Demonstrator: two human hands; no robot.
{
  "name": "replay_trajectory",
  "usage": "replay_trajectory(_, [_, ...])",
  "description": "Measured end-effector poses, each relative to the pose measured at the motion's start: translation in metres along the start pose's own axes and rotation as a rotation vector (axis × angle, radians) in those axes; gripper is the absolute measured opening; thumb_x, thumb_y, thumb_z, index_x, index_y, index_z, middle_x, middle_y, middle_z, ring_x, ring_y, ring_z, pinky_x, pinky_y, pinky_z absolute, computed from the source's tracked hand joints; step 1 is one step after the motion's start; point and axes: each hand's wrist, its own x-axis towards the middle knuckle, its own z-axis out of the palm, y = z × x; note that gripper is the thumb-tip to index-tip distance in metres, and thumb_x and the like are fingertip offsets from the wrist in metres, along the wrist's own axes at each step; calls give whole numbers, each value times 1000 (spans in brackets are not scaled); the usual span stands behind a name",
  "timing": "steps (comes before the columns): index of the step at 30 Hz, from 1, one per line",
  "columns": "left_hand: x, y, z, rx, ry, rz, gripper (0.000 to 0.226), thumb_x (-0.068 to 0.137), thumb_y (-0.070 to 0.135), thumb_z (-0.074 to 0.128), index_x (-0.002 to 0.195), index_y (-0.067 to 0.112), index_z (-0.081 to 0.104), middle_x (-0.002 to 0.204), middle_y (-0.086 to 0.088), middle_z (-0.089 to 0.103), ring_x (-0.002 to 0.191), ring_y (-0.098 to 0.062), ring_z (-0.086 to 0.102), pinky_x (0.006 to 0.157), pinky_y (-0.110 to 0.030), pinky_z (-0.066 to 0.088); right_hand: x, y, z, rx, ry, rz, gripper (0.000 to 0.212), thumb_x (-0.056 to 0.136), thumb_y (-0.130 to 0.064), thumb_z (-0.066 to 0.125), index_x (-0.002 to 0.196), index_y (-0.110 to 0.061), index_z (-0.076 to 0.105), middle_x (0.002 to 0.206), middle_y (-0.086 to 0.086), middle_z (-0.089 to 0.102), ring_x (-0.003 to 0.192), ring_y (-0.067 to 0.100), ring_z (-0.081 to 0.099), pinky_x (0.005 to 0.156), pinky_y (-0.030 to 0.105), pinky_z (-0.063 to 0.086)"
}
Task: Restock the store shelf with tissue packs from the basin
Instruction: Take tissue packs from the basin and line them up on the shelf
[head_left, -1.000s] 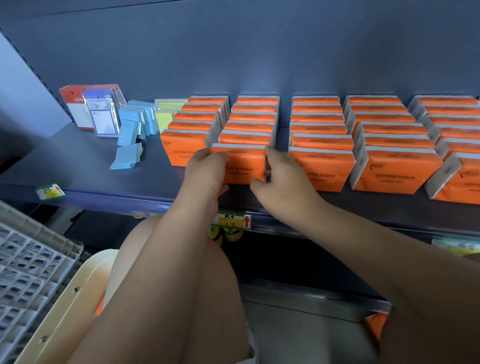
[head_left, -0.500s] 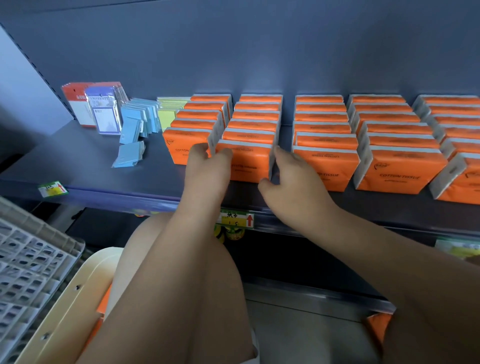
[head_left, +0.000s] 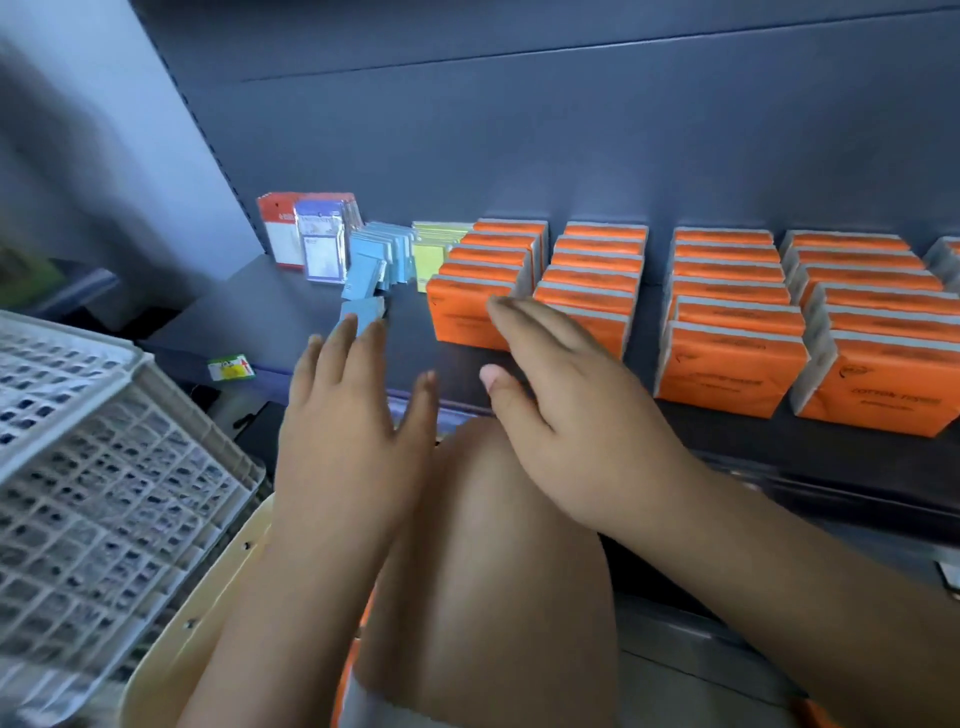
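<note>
While hovering palm-down over the front of the dark shelf (head_left: 270, 317), holds nothing in the left hand (head_left: 353, 415): fingers straight and slightly spread, tips over a lone blue pack (head_left: 363, 312) lying apart from its row, contact impossible to judge. Likewise empty, the right hand (head_left: 566, 415): fingers straight and close together, thumb set apart, fingertips in front of the first two rows of orange tissue packs (head_left: 727, 358); touching or not, cannot tell through the blur. Packs upright on the shelf in rows running front to back, at least five rows in view, the fifth cut by the right edge. Left of those, toward the back panel: yellow-green packs (head_left: 436, 249), a leaning row of small blue packs (head_left: 387, 252), then red-and-white cards (head_left: 278, 228) and blue-and-white cards (head_left: 322, 247). On the shelf's front lip, a small green-and-yellow price label (head_left: 232, 368). Below the hands, a bare knee (head_left: 483, 545). At lower left, the cream basin (head_left: 213, 613), with a grey lattice crate (head_left: 104, 493) against its left side; beside the knee, a sliver of orange (head_left: 353, 660) inside the basin, too little to identify.
</note>
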Motion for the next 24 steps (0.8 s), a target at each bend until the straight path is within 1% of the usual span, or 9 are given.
replay_trajectory(2, [-9,-18,-16,36,14,-38,69,93,50,47,147,8,49,156,-16,45,147,-38,36,122,-51,27,4,-17,10,9,-64,-27,55,103,-36,44,151,-8,45,152,5,48,139,18,40,114,22,24])
replay_trajectory(6, [-32,-50,-42,47,11,-122,70,94,54,43,147,10,48,155,-13,46,147,-35,37,120,-52,30,12,-47,34,46,-154,-58,56,102,-39,43,149,-9,45,150,6,49,138,21,42,114,30,32])
replay_trajectory(8, [-46,-63,-52,31,14,-161,62,98,48,50,148,11,48,155,-11,46,146,-33,37,119,-52,33,14,-65,48,86,-186,-78,54,102,-38,47,147,-9,47,148,7,50,137,22,43,110,31,33])
replay_trajectory(10, [-61,-77,-61,33,8,-218,59,99,42,56,149,12,48,157,-8,44,147,-32,36,118,-52,34,14,-83,62,104,-238,-108,55,103,-38,49,150,-10,44,152,5,46,140,21,39,113,32,33])
replay_trajectory(14, [-86,-108,-72,42,-18,-327,58,98,43,55,148,13,49,156,-7,44,147,-30,36,118,-51,34,13,-111,98,118,-335,-147,52,105,-38,46,150,-13,44,153,1,46,141,20,39,113,36,37])
replay_trajectory(16, [-97,-125,-72,35,-34,-386,57,99,41,56,147,12,49,155,-8,46,146,-30,37,118,-51,34,10,-120,119,209,-411,-87,52,106,-38,46,153,-17,42,158,-3,42,145,16,36,117,33,32])
replay_trajectory(19, [-114,-146,-63,9,-83,-505,55,99,39,58,147,12,49,151,-9,50,141,-31,42,116,-51,36,3,-123,152,392,-552,107,53,105,-39,49,155,-24,42,161,-7,39,147,12,36,116,29,29])
replay_trajectory(21, [-126,-159,-52,-22,-129,-591,54,100,39,58,146,13,49,148,-10,52,136,-32,47,111,-48,40,-4,-117,173,405,-605,168,51,104,-37,51,152,-22,47,157,-3,44,144,15,41,116,31,33])
replay_trajectory(24, [-141,-177,-30,-40,-214,-715,50,99,43,56,143,19,51,142,-10,57,124,-33,56,99,-43,45,-10,-104,202,277,-678,195,43,103,-33,52,136,-8,58,143,11,56,132,29,52,109,43,42])
